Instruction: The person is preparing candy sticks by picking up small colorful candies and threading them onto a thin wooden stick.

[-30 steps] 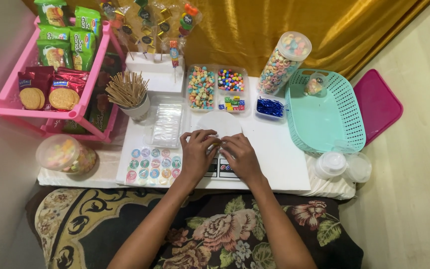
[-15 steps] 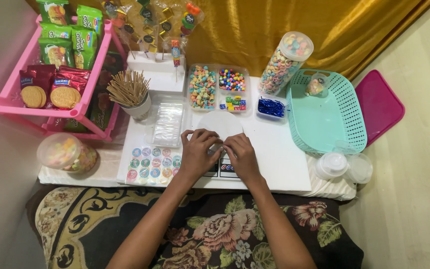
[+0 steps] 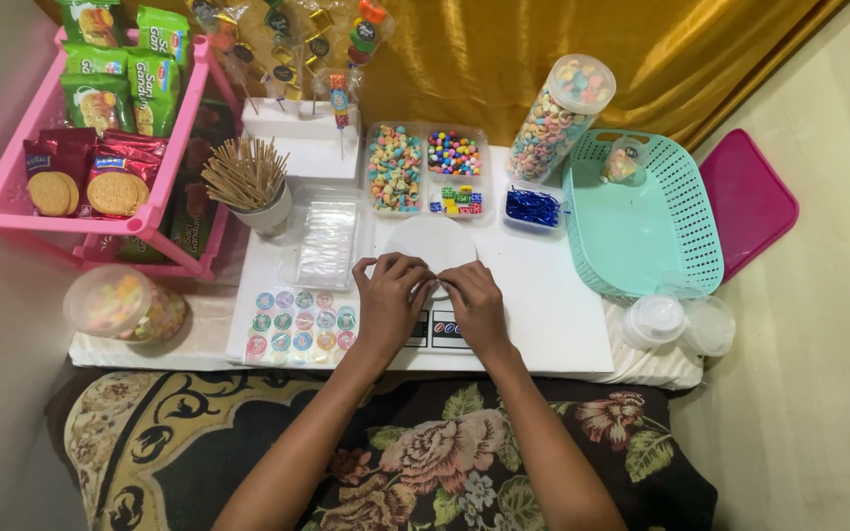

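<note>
Centrally, left hand (image 3: 393,303) and right hand (image 3: 474,307) side by side, fingertips pinched together on a small clear item (image 3: 436,285) (too small to identify) over the white round scale platform (image 3: 432,243). Left of the fingers: sticker sheet (image 3: 301,324), clear bag stack (image 3: 326,239). Beyond the fingers: candy trays (image 3: 427,169).

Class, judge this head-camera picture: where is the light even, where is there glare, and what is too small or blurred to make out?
Head view: even, soft light; glare on the clear bag stack; what the left hand and right hand pinch is too small to make out.
</note>
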